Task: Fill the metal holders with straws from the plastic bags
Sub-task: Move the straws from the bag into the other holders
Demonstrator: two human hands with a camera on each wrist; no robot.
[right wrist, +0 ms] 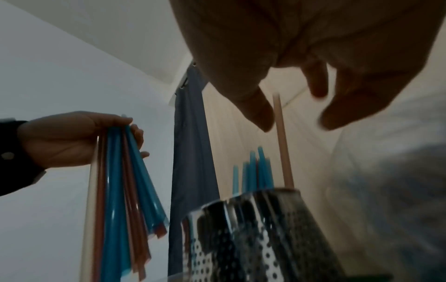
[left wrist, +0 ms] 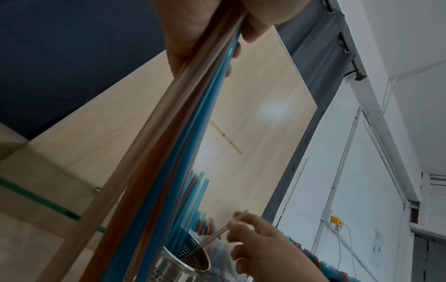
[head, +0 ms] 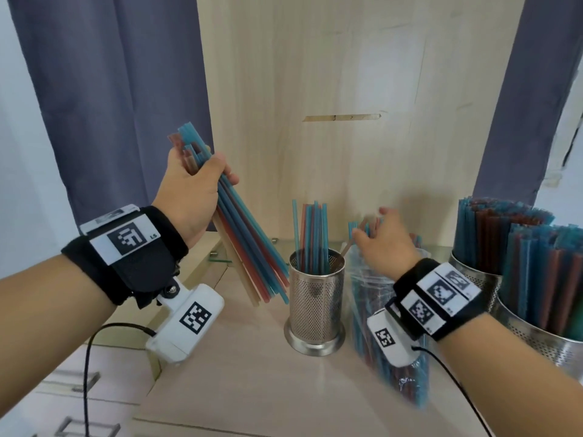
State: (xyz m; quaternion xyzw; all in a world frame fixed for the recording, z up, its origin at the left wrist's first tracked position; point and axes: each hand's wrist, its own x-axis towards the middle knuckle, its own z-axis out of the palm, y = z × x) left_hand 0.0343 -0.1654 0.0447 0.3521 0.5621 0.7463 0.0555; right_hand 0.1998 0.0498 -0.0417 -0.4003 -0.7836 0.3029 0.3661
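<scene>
My left hand (head: 195,184) is raised at the left and grips a fanned bundle of blue, red and beige straws (head: 246,241) by its upper end. The bundle's lower ends hang just left of a perforated metal holder (head: 315,310). That holder is partly filled with blue and red straws (head: 310,234). A single beige straw (right wrist: 282,143) leans out of it to the right. My right hand (head: 369,228) hovers over this straw's top with fingers spread and its thumb (right wrist: 258,114) beside it, blurred. Under that hand stands a clear plastic bag (head: 362,279) of straws.
Two larger metal holders (head: 476,275) (head: 542,342) packed with straws stand at the right edge. A wooden back panel (head: 347,89) rises behind, with dark curtains on both sides. A glass shelf (head: 217,258) and drawers (head: 79,383) are at the left. Cables trail from both wrists.
</scene>
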